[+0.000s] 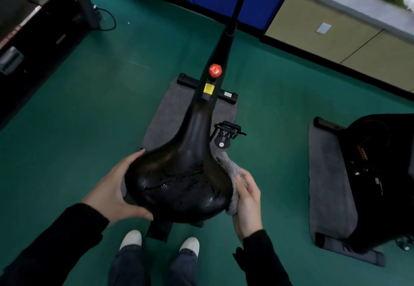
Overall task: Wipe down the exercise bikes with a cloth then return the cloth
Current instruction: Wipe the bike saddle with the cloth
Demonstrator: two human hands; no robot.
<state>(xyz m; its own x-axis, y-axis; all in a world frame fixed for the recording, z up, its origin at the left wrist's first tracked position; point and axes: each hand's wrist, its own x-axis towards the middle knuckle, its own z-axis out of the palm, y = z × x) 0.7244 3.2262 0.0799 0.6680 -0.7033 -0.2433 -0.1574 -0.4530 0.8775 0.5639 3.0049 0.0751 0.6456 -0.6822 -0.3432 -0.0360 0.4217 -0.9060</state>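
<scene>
A black exercise bike stands in front of me, its wide black saddle [179, 180] wet and streaked on top. My left hand [114, 187] grips the saddle's left edge, thumb under the rear rim and fingers along the side. My right hand [247, 203] presses a grey cloth [230, 173] against the saddle's right edge, fingers lying on the cloth. The bike's frame [221, 46] rises ahead with a red knob [215, 70] and a yellow label [208, 88]. A pedal [226, 132] sticks out on the right.
The bike rests on a grey mat [163, 115] on green floor. A second black bike [378, 173] on its own mat [324, 185] stands at right. A treadmill [29, 30] with a cable is at upper left. Blue panels and beige cabinets [324, 30] line the far wall.
</scene>
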